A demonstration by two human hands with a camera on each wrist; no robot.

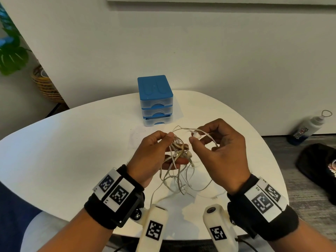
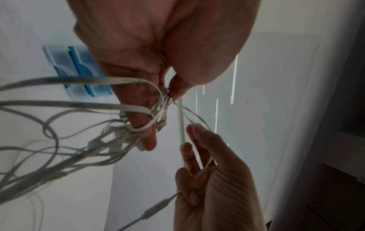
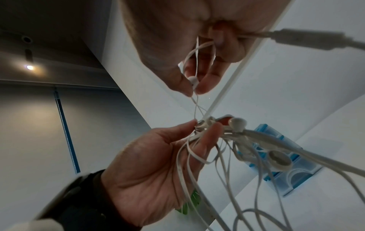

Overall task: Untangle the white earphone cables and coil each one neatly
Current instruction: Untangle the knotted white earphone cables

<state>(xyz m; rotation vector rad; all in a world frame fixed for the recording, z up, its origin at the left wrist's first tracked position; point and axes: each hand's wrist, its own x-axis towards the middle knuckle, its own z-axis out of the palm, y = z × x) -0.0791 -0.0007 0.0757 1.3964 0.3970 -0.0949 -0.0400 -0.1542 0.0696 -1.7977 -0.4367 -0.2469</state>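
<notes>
A tangle of white earphone cables (image 1: 177, 171) hangs above the white table (image 1: 72, 151), its loops trailing down to the tabletop. My left hand (image 1: 154, 153) pinches the knot (image 2: 163, 103) of the tangle between thumb and fingers, with flat cable looped round a finger. My right hand (image 1: 218, 148) pinches one earbud (image 1: 196, 134) between thumb and forefinger, and its thin cable runs back to the knot (image 3: 205, 123). More earbuds (image 3: 279, 159) dangle from the bundle. An inline remote (image 2: 158, 207) hangs below the right hand.
A small blue drawer unit (image 1: 155, 100) stands at the far middle of the table. A jack plug (image 1: 215, 198) lies on the table near my right wrist. On the floor at right are a white bottle (image 1: 307, 128) and a black bag (image 1: 318, 166).
</notes>
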